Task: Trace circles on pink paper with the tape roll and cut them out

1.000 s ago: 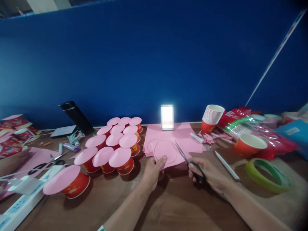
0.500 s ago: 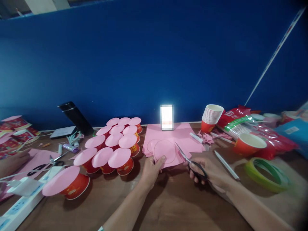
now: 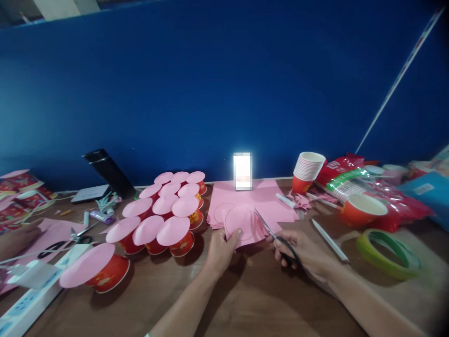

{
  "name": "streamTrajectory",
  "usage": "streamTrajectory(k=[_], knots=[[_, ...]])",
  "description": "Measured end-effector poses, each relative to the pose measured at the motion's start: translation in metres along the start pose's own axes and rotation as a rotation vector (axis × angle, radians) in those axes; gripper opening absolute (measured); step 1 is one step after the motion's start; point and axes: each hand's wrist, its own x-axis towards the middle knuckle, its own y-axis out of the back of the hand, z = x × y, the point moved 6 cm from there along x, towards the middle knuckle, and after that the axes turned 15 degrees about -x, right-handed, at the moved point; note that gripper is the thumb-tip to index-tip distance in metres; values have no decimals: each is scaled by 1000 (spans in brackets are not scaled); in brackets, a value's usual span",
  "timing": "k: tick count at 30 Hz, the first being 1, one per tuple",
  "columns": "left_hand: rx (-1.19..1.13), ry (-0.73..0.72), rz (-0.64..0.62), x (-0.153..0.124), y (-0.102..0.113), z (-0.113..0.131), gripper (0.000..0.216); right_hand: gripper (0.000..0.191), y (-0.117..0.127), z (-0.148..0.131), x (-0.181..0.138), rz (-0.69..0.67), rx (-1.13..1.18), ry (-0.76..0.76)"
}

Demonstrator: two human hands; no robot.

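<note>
Between the thumb and fingers of my left hand [image 3: 222, 250] is a piece of pink paper [image 3: 242, 223] with a circle drawn on it. My right hand [image 3: 296, 250] is wrapped round the black handles of a pair of scissors [image 3: 268, 227]. The blades point up and to the left, at the right edge of the held paper. Behind lies a stack of larger pink sheets [image 3: 259, 194], the top one showing another drawn circle partly hidden by the held piece.
Left stand several red paper cups [image 3: 180, 244] topped with pink discs, one cup [image 3: 110, 276] nearer me. A power strip [image 3: 35, 292] and another person's hand [image 3: 21, 238] are far left. Right are a white pen [image 3: 329, 241], green tape [image 3: 387, 255], stacked cups [image 3: 307, 171] and a red bag [image 3: 342, 175].
The scissor blades have come slightly closer together, and the held paper has turned a little. Both hands stay in nearly the same place.
</note>
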Motion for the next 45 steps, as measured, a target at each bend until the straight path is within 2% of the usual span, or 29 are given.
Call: streamTrajectory(k=[3,10,20,28,35,45], knots=[[133,-59,0,2,2,4,40,46,1,0,-1,-23,-5,-23],[273,-158,-1,2,2,9,41,46,3,4,-2,-74,51,-57],[274,-205,53,1,6,16,44,44,4,2,-6,-88,120,-80],[390,-280,52,0,3,19,42,44,3,0,-10,-141,142,-89],[199,-168,-1,1,1,10,39,46,4,4,-6,-93,133,-102],[95,-47,-11,1,-2,1,38,47,3,3,-5,-104,99,-64]])
